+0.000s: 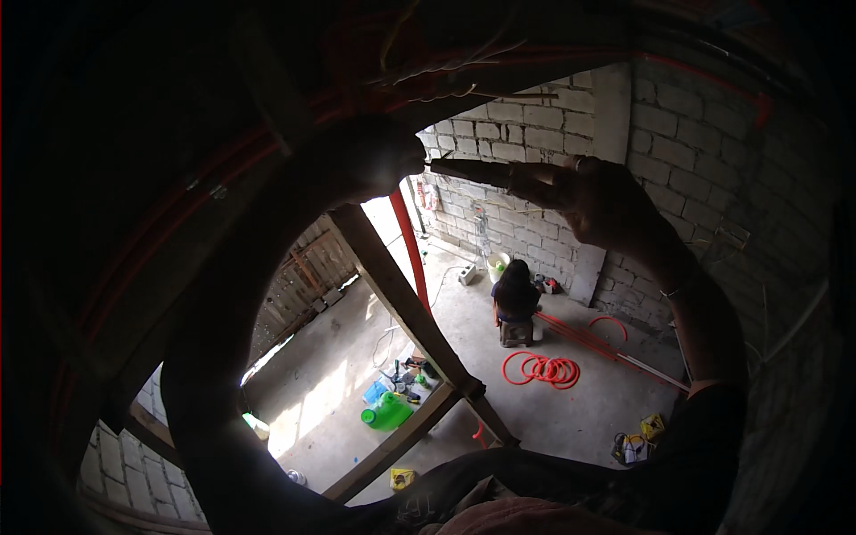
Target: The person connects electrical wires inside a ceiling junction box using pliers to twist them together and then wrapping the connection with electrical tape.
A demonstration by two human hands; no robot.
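My left hand point(374, 156) is raised into shadow at upper centre, fingers closed on something I cannot make out; a red conduit point(406, 250) shows directly below it. My right hand point(593, 196), raised at right, grips a dark, long, narrow tool point(473, 169) whose tip reaches to my left fingers; the tool's kind is unclear. Red tubes point(178, 201) and loose wires point(473, 89) run along the dark ceiling around my hands.
A wooden beam point(383, 285) crosses below me. A person point(514, 290) sits on a stool by the block wall point(526, 218). On the floor far below lie red coils point(539, 370), long red tubes point(580, 332), a green jug point(385, 412) and yellow cases point(651, 428).
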